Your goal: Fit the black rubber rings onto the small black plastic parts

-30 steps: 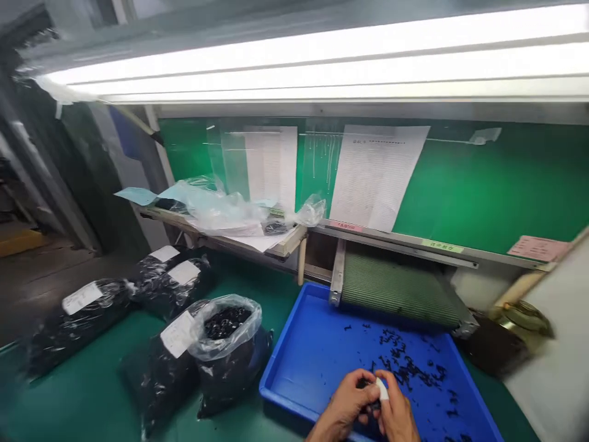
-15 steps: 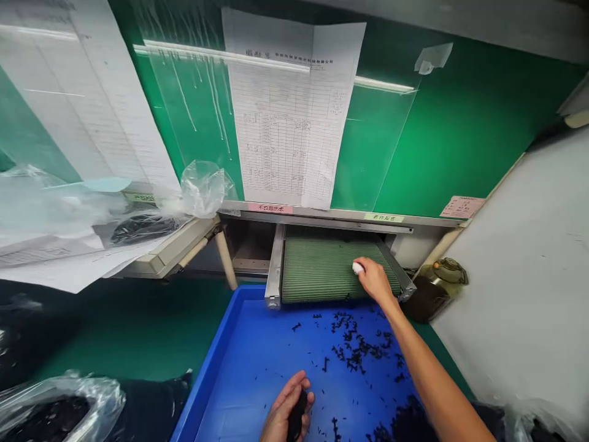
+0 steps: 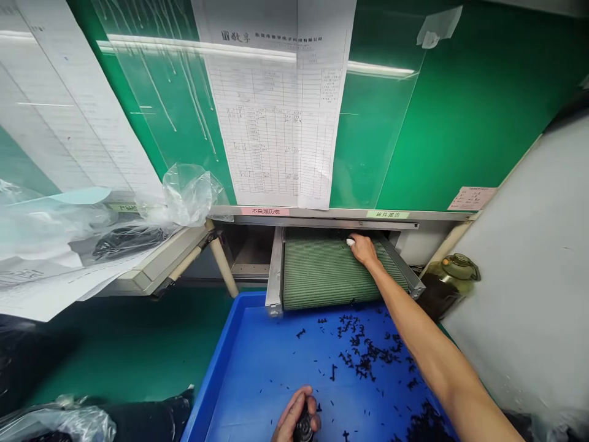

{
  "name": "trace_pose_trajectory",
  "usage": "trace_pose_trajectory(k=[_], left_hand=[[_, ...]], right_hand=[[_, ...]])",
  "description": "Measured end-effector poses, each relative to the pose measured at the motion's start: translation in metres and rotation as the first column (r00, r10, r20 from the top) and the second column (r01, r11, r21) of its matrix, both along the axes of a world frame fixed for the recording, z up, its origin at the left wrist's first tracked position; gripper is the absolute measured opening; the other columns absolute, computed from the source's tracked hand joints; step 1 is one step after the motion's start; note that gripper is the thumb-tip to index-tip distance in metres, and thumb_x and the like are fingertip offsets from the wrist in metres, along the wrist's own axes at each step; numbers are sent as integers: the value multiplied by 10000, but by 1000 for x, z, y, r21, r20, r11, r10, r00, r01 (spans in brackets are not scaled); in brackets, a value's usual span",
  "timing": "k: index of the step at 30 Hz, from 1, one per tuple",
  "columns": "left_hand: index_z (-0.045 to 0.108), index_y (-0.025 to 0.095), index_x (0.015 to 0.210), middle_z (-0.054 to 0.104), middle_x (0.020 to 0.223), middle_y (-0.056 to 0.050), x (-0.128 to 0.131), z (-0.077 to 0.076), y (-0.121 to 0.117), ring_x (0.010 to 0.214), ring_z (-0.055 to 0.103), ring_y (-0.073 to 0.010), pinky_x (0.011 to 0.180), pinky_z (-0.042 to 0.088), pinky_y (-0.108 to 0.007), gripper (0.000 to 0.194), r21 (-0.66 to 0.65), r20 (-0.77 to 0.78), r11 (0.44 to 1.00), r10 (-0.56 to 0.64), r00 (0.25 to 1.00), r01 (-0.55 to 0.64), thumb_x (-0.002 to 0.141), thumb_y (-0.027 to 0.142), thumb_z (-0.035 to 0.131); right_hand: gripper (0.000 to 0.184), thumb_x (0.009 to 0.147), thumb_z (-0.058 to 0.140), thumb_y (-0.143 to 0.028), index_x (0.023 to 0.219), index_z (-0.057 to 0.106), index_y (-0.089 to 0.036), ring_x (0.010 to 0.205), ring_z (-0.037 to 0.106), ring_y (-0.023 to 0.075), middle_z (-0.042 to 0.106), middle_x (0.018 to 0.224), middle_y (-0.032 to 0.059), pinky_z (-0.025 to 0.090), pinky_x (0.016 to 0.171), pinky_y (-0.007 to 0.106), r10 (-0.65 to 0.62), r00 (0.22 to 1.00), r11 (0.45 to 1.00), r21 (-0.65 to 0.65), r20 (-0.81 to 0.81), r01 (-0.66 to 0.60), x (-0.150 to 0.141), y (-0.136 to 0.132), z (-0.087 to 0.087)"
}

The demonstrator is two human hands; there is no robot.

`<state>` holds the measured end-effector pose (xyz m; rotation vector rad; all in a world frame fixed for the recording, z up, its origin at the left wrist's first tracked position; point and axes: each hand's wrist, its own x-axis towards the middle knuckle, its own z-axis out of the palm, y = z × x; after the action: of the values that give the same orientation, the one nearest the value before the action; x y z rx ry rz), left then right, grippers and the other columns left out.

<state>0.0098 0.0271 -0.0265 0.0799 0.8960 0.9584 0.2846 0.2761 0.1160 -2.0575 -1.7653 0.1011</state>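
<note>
My left hand is curled round a small dark, rounded part above the near part of a blue tray. Stretched forward, my right hand is over the far end of a green ribbed conveyor belt. Its fingers are closed, and something small and white shows at the fingertips. Whether that is a fingertip cover or a held thing, I cannot make out. A few dark bits lie on the belt near those fingers. Small black pieces are scattered in the tray below the belt's end.
A metal side rail edges the belt, under a ledge. At left, papers and plastic bags lie on a bench. A greenish jar stands by the right wall. A bag lies at bottom left.
My right hand has moved farther along the belt, towards its far end under the ledge. My left hand has turned slightly, still holding the dark part. The view has shifted a little.
</note>
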Motion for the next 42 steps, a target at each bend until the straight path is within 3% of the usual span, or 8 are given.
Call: trace_pose_trajectory(k=[4, 9, 12, 14, 18, 26, 38, 42], left_hand=[[580, 156, 932, 496, 631, 44, 3, 14, -6, 415, 397, -29, 300, 201, -120, 401, 64, -38, 997, -45, 998, 48, 664, 386, 771], [563, 165, 934, 481, 605, 44, 8, 29, -17, 403, 350, -38, 306, 180, -137, 466, 199, -126, 979, -16, 992, 41, 718, 567, 656], [558, 164, 916, 466, 586, 55, 8, 30, -21, 423, 360, -35, 328, 178, -124, 488, 270, -159, 961, -23, 987, 66, 669, 559, 703], [547, 169, 866, 434, 548, 75, 9, 27, -22, 411, 334, -29, 334, 162, -121, 492, 312, -218, 939, -75, 973, 142, 621, 548, 742], [517, 189, 827, 411, 502, 92, 13, 22, -24, 394, 314, -33, 346, 135, -127, 499, 378, -356, 876, -162, 920, 300, 621, 606, 698], [482, 198, 807, 354, 476, 109, 16, 22, -26, 389, 253, -35, 365, 107, -143, 534, 412, -445, 819, -201, 872, 399, 638, 686, 616], [493, 188, 851, 388, 523, 94, 10, 29, -28, 388, 263, -14, 370, 79, -138, 399, 390, -313, 836, -274, 909, 386, 723, 521, 671], [560, 157, 950, 391, 538, 88, 4, 28, -23, 387, 270, -9, 334, 103, -117, 344, 300, -86, 920, -239, 967, 254, 719, 355, 720]], right_hand=[[323, 890, 382, -106, 1124, 588, -190, 864, 621, 178, 675, 952, 72, 451, 775, 299, 267, 963, 964, -13, 33, -266, -40, -83, -2], [386, 793, 475, -76, 1090, 616, -277, 830, 587, 143, 651, 921, 6, 425, 725, 225, 594, 804, 799, -138, 31, -585, -111, -218, -39], [397, 821, 408, -100, 1161, 556, -241, 860, 549, 169, 593, 974, 48, 414, 699, 245, 653, 757, 742, -187, -18, -644, -133, -273, -61], [397, 809, 415, -121, 1172, 536, -228, 846, 530, 172, 563, 1003, 57, 405, 695, 256, 589, 797, 777, -176, -131, -604, -137, -292, -70], [280, 808, 423, -156, 1016, 602, -213, 805, 506, 158, 566, 892, 28, 380, 716, 265, 399, 855, 882, -115, -332, -457, -135, -300, -80], [260, 713, 455, -106, 925, 575, -198, 584, 433, 95, 512, 669, -51, 305, 527, 198, 282, 830, 929, -80, -481, -362, -135, -294, -88], [343, 806, 329, -89, 1016, 564, -224, 700, 541, 132, 607, 709, -18, 389, 667, 230, 281, 869, 944, -44, -407, -326, -139, -287, -89], [370, 681, 412, -20, 881, 626, -247, 704, 583, 124, 631, 693, -42, 415, 665, 212, 383, 856, 892, -103, -348, -441, -104, -263, -76]])
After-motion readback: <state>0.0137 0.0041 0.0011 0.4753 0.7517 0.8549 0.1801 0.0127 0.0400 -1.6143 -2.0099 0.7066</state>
